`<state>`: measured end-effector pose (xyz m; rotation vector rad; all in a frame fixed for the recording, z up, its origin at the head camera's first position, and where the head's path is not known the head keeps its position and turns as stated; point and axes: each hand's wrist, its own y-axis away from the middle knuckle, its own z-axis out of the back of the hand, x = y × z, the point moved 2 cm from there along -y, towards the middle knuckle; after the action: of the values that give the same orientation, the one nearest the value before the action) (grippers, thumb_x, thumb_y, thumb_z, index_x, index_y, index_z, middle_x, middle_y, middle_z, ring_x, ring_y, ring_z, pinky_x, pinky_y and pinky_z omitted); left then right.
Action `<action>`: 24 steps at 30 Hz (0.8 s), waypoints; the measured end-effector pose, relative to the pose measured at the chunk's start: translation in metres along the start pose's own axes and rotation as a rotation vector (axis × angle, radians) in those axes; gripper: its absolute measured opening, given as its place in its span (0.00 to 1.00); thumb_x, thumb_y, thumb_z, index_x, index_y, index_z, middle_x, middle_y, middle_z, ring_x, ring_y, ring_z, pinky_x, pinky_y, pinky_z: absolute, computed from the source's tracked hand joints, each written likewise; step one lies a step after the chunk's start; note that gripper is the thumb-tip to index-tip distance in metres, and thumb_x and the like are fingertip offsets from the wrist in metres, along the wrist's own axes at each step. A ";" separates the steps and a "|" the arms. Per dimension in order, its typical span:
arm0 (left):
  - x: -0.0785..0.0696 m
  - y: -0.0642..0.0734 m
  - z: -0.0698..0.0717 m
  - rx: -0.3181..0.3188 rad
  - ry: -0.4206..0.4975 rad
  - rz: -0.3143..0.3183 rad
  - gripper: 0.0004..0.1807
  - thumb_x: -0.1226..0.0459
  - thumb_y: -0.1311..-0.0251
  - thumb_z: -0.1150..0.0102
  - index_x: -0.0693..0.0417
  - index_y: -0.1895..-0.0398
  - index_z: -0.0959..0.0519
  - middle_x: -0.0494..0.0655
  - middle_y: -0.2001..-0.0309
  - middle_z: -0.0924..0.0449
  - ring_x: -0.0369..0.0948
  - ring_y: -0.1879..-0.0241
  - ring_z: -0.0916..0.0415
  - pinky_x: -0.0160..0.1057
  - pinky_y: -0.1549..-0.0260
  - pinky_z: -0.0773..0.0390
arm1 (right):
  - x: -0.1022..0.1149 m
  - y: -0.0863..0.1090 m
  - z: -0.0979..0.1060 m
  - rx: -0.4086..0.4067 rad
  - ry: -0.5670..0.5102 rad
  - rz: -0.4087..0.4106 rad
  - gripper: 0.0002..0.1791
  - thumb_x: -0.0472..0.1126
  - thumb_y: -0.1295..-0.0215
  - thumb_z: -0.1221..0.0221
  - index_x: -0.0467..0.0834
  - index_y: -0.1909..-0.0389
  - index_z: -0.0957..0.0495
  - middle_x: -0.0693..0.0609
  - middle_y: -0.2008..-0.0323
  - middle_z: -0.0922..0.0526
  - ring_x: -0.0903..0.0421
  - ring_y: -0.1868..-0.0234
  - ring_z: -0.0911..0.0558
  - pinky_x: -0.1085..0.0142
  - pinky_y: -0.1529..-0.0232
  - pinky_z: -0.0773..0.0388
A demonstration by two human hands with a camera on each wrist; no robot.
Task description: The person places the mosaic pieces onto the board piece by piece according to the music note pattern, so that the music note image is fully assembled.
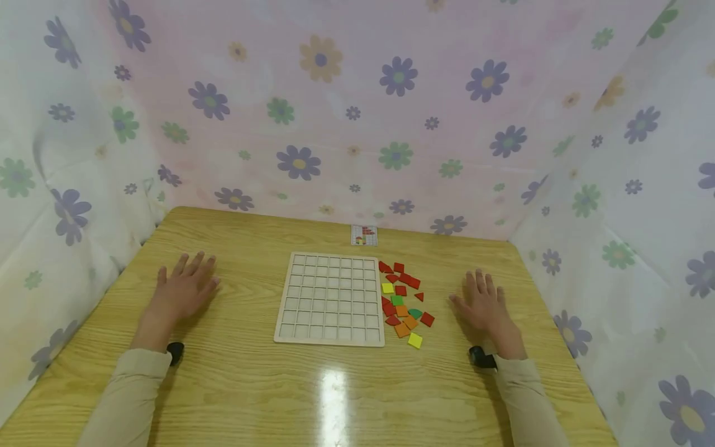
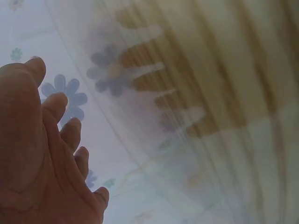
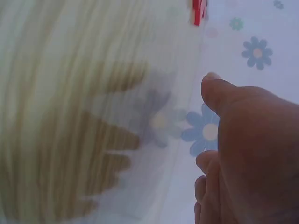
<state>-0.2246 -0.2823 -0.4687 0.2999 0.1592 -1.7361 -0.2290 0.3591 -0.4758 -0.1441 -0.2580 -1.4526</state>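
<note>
Right of the grid board (image 1: 331, 305) lie loose tiles (image 1: 397, 300), some apparently touching its rim. Well left of it, the left hand (image 1: 184, 288) is empty, fingers spread; well right, the right hand (image 1: 485, 304) likewise. The tiles crowd together, so careless brushing could scatter them.

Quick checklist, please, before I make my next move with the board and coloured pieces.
1. Hands free: ok, left hand and right hand hold nothing.
2. Grid board flat on the table: ok.
3. Coloured pieces outside the grid: ok, clustered by its right edge.
4. Pieces sorted by colour: not ok, red, orange, yellow and green are mixed.
5. Picture card in view: ok, beyond the board.
6. Card's fine details: cannot tell, too small.
</note>
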 end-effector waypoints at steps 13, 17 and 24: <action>-0.027 0.002 -0.010 -0.056 -0.019 -0.117 0.34 0.50 0.22 0.53 0.61 0.22 0.40 0.67 0.23 0.46 0.70 0.24 0.55 0.78 0.34 0.59 | 0.031 -0.004 -0.011 0.006 -0.111 0.207 0.41 0.50 0.22 0.46 0.28 0.22 0.49 0.25 0.23 0.53 0.24 0.23 0.56 0.28 0.29 0.58; -0.035 0.001 -0.012 -0.024 -0.023 -0.142 0.34 0.50 0.22 0.53 0.60 0.22 0.40 0.66 0.22 0.47 0.69 0.24 0.55 0.78 0.33 0.59 | 0.039 -0.008 -0.019 0.006 -0.174 0.259 0.39 0.47 0.22 0.45 0.29 0.23 0.47 0.26 0.23 0.52 0.26 0.22 0.55 0.28 0.29 0.57; -0.045 -0.004 -0.018 0.007 -0.014 -0.188 0.34 0.48 0.22 0.54 0.59 0.23 0.37 0.64 0.22 0.45 0.68 0.23 0.54 0.76 0.33 0.56 | 0.057 -0.014 -0.028 0.064 -0.269 0.282 0.39 0.47 0.22 0.45 0.32 0.21 0.47 0.31 0.21 0.53 0.31 0.20 0.55 0.33 0.26 0.54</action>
<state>-0.2197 -0.2345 -0.4729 0.2850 0.1752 -1.9246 -0.2346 0.2959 -0.4893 -0.3120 -0.4836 -1.1417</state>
